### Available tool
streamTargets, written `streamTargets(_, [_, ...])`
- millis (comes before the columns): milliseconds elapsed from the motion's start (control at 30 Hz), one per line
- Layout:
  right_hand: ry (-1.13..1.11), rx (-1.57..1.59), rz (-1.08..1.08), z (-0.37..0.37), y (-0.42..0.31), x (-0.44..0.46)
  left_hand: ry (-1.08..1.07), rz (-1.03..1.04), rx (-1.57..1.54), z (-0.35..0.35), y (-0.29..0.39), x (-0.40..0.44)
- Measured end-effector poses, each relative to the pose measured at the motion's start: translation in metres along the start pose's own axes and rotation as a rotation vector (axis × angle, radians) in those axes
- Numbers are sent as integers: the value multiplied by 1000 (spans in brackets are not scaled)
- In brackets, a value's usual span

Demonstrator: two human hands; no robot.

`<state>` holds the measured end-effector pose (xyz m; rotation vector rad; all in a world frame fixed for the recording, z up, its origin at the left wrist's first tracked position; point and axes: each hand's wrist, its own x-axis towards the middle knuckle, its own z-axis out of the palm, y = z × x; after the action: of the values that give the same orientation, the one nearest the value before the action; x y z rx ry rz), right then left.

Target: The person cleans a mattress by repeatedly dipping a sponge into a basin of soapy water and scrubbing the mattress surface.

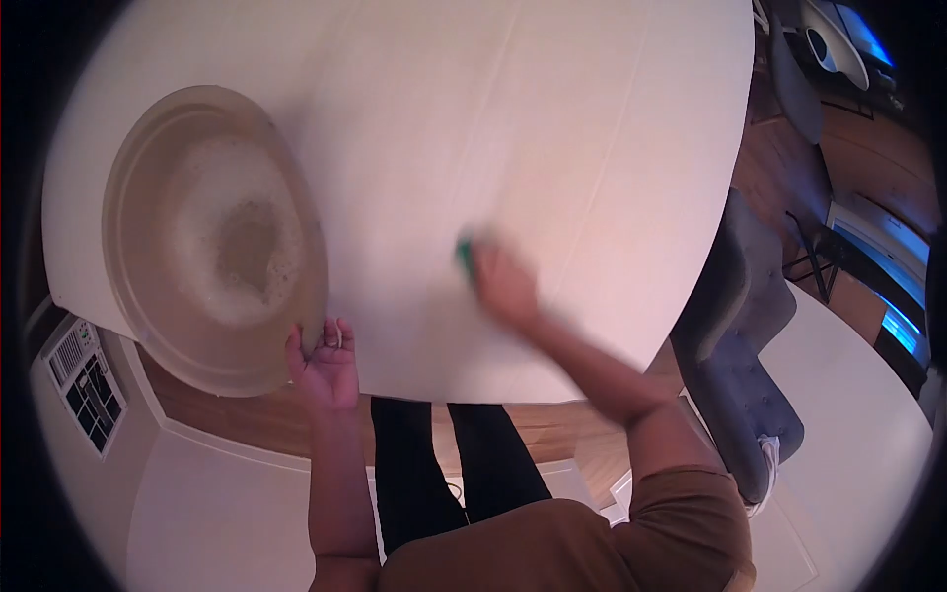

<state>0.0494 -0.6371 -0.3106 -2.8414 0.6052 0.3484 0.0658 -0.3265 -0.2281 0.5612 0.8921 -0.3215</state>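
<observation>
My right hand (505,286) is closed on a green object (466,255), blurred by motion, that looks like a sponge or scrubber. It is at the surface of the pale table (552,128). Beside the lower right rim of a large round basin (219,94) is my left hand (327,370), palm up with its fingers apart and curled a little; the fingertips are close to the rim or touching it. Whitish suds (202,242) and liquid show inside the basin, which stands at the left part of the table.
A grey tufted seat (735,385) stands at the right, past the table's curved edge, with a white cloth (767,469) on it. Another grey chair (794,89) is at the upper right. A white wall unit (84,380) shows at the lower left.
</observation>
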Motion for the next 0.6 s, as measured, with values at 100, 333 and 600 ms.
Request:
streamTargets(100, [-49,-128,-231,15,24,-4,-44,-46,-2,4,3,1])
streamTargets(333, [190,-125,58,-59,41,104,13,19,-10,7,-5,-7])
streamTargets(600, [-85,-75,-260,-8,18,8,-5,-35,-8,2,1,-2])
